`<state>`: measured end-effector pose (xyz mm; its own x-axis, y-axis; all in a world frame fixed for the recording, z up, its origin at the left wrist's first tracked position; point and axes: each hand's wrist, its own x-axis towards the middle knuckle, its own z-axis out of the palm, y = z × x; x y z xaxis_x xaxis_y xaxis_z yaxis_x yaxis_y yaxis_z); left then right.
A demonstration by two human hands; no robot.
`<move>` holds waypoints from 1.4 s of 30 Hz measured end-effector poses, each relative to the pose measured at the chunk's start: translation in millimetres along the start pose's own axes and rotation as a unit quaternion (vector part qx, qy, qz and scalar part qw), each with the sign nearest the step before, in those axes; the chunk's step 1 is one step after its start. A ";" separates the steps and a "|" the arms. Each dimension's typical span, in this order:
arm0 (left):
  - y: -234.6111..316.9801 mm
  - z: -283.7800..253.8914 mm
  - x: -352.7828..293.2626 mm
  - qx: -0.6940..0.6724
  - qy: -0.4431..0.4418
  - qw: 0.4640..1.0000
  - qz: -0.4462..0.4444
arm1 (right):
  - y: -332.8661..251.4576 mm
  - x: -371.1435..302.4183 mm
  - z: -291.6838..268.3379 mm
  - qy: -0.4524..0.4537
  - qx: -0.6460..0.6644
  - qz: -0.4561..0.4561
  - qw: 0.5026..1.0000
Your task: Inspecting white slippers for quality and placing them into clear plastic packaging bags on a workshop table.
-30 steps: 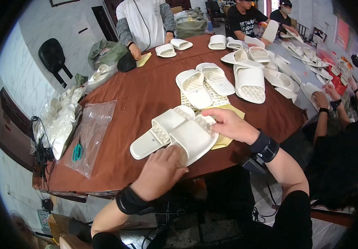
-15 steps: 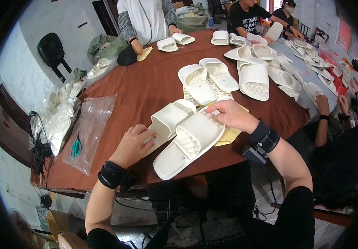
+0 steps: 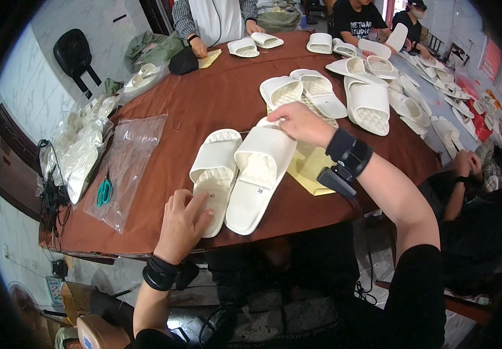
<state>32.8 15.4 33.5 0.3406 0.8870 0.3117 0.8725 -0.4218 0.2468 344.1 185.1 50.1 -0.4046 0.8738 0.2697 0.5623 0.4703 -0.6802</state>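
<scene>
Two white slippers side by side on brown table, touching, near front edge. Left hand fingers loosely spread, resting on heel of left slipper. Right hand curled over toe end of right slipper, gripping it. Yellow sheet under right slipper. Clear bag with green scissors to left.

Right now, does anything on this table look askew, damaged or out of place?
Nothing looks damaged or spilled. The two white slippers lie side by side but uneven: the right one sits a little farther out, its toe under the right hand, while the left hand rests on the other's heel. Green scissors lie on a clear plastic bag.
</scene>
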 end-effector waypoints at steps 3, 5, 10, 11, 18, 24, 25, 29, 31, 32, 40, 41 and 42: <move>4.8 2.7 -11.6 -0.011 0.031 0.999 -0.011 | -4.7 18.8 14.3 0.003 0.030 -0.009 1.000; 7.1 3.6 -17.4 -0.015 0.022 0.999 -0.026 | -10.5 30.1 24.6 0.010 0.013 -0.037 0.999; 9.5 6.3 -25.9 -0.004 0.063 0.998 -0.007 | -28.8 38.9 42.6 0.021 -0.007 -0.075 0.997; 9.9 7.2 -26.6 -0.001 0.078 0.997 0.006 | -32.9 35.9 43.0 0.024 0.006 -0.078 0.997; 17.8 16.9 -23.6 -0.079 0.083 0.993 0.042 | -61.1 -16.9 13.9 0.001 -0.048 -0.110 0.993; 26.1 20.9 -16.7 -0.053 0.092 0.993 0.049 | -59.2 -42.6 8.8 -0.084 -0.093 -0.101 0.987; 26.9 21.2 -16.2 -0.051 0.091 0.993 0.047 | -57.0 -41.4 12.4 -0.092 -0.112 -0.098 0.985; 28.3 22.2 -15.4 -0.045 0.092 0.993 0.049 | -48.3 -31.3 24.7 -0.064 -0.058 -0.111 0.990; 32.0 24.6 -17.3 -0.035 0.094 0.994 0.053 | -46.1 -24.6 30.8 -0.058 -0.055 -0.122 0.989; 34.3 25.7 -18.5 -0.026 0.099 0.993 0.056 | -45.4 -21.5 33.5 -0.050 -0.057 -0.139 0.987; 40.8 25.1 -13.4 -0.004 0.089 0.994 0.066 | -41.7 -12.8 45.7 -0.004 -0.025 -0.151 0.988; 41.3 25.2 -11.3 -0.016 0.088 0.994 0.060 | -41.8 -14.0 44.1 0.011 -0.020 -0.129 0.991; 42.4 25.4 -9.1 -0.028 0.086 0.994 0.055 | -42.1 -15.5 41.6 0.019 -0.019 -0.147 0.989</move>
<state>75.6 -5.8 17.7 0.3629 0.7917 0.4914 0.8107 -0.5282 0.2524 296.7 146.6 46.2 -0.5280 0.7023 0.4775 0.4508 0.7083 -0.5432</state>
